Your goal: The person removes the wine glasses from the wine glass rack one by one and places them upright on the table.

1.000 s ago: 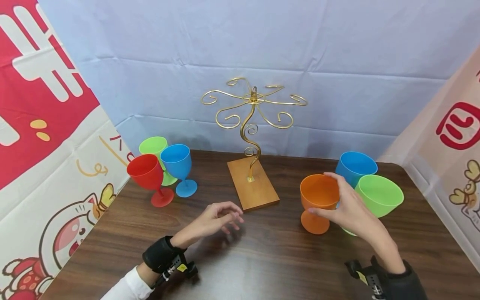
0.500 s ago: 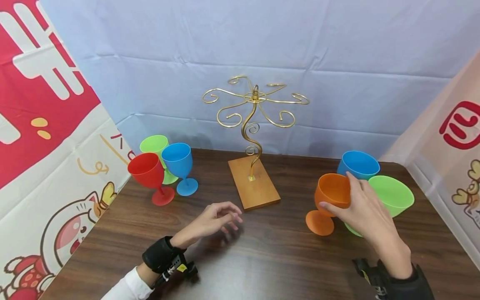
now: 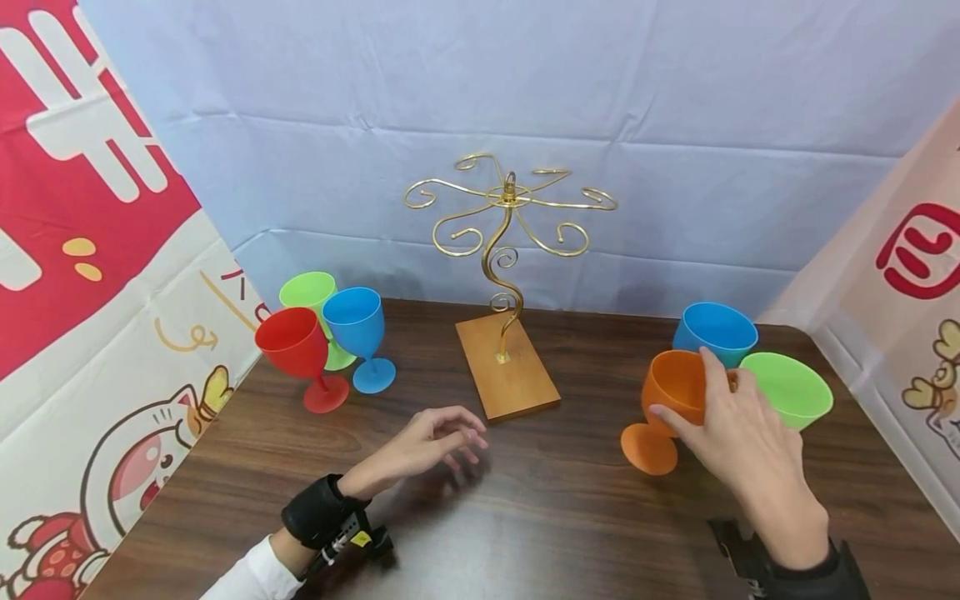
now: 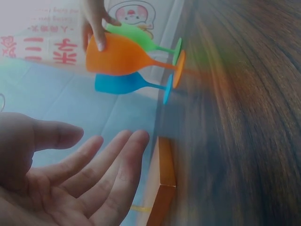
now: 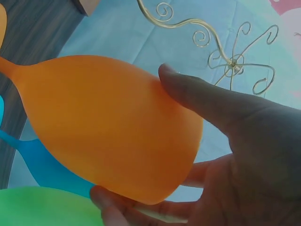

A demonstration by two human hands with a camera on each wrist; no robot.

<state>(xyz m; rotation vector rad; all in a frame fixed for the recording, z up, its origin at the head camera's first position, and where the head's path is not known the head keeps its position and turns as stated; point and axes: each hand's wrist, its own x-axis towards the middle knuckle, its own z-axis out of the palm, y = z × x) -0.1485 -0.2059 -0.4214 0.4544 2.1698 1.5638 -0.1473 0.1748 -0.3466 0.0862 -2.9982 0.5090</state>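
An orange goblet (image 3: 667, 390) stands on the right side of the table in the head view, tilted slightly. My right hand (image 3: 753, 442) holds it by the bowl, thumb on the near side and fingers round the far side, as the right wrist view also shows on the orange bowl (image 5: 108, 127). Close behind it are a blue goblet (image 3: 712, 333) and a light green goblet (image 3: 787, 390), the green one's stem hidden by the hand. My left hand (image 3: 427, 437) hovers low over the table, fingers loosely bent and holding nothing, just in front of the wooden base (image 3: 525, 385).
A gold wire stand (image 3: 509, 198) with curled arms rises from that base at the back centre. At the left stand a red goblet (image 3: 288, 343), a blue goblet (image 3: 354, 323) and a green goblet (image 3: 306, 287). Cloth walls close off the back and both sides.
My right hand has moved the orange goblet to the right, closer in front of the green one, and the goblet has gone from upright to slightly tilted. My left hand has stayed put.
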